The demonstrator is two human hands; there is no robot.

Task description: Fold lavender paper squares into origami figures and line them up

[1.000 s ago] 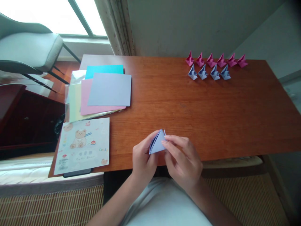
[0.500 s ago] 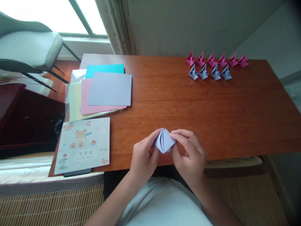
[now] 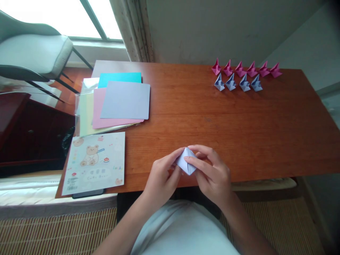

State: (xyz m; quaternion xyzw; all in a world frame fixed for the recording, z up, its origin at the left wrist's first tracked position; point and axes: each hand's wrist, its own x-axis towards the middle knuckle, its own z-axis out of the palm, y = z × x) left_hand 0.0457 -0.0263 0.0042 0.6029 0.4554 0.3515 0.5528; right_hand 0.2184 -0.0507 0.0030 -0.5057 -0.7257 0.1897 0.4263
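Note:
A small folded piece of pale lavender paper [image 3: 187, 162], diamond-shaped with a crease down its middle, is held between both hands near the front edge of the table. My left hand [image 3: 164, 174] pinches its left corner between thumb and fingers. On the other side, my right hand [image 3: 214, 170] grips it, one fingertip pressing on the front face and another at the top point. The thumb of the right hand is partly behind the paper. At the far right stand a row of pink origami figures [image 3: 240, 69] and, before it, a row of lavender origami figures [image 3: 244, 83].
Lavender sheets [image 3: 126, 100] lie over pink sheets [image 3: 98, 109] and a turquoise sheet [image 3: 120, 77] at the left of the wooden table [image 3: 180, 117]. Closer is a bear-printed pad [image 3: 93, 166] atop a dark flat object [image 3: 89, 193]. A chair [image 3: 34, 53] stands beyond the left edge.
The right fingers have moved left across the folded paper, one now pressing its front face. The layered flaps seen before on the left now show as a smooth face with a crease further right.

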